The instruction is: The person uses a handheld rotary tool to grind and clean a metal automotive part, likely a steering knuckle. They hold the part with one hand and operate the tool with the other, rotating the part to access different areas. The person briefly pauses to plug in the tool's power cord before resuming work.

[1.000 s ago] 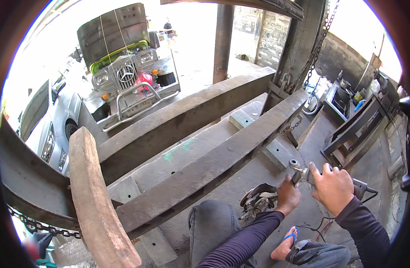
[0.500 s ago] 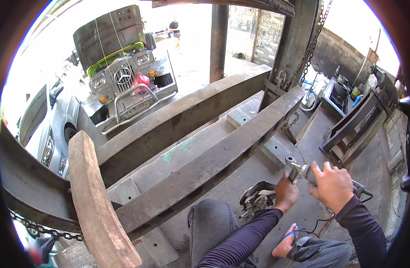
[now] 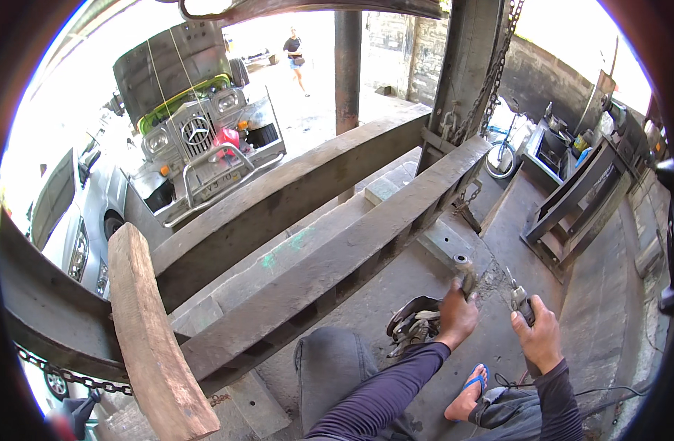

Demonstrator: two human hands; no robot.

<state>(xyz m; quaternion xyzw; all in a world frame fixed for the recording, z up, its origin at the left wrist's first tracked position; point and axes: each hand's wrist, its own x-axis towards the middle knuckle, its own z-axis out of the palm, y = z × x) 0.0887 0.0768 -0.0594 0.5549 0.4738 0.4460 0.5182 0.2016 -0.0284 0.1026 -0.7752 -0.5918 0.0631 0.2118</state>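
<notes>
My left hand (image 3: 458, 317) is closed around a grey metal part with a ringed end (image 3: 462, 262), which points up and away from me. To its right, my right hand (image 3: 540, 338) grips a corded angle grinder (image 3: 523, 303). A thin piece at the grinder's front shows nearly edge-on, and my fingers cover much of the body. The grinder and the metal part are apart. Just left of my left wrist, a dark bowl-like container (image 3: 410, 320) holds several metal pieces I cannot make out singly.
Two long steel beams (image 3: 337, 220) cross in front of me, with a wooden block (image 3: 149, 331) at their left end. Chains (image 3: 491, 95) hang by a steel post (image 3: 462, 66). A metal frame (image 3: 579, 198) stands right. Beyond are a vehicle with raised hood (image 3: 205, 140) and a person (image 3: 294, 59).
The grinder has come away from the metal part, as my right hand moved down and a little left. My left hand shifted slightly left and down, still holding the part.
</notes>
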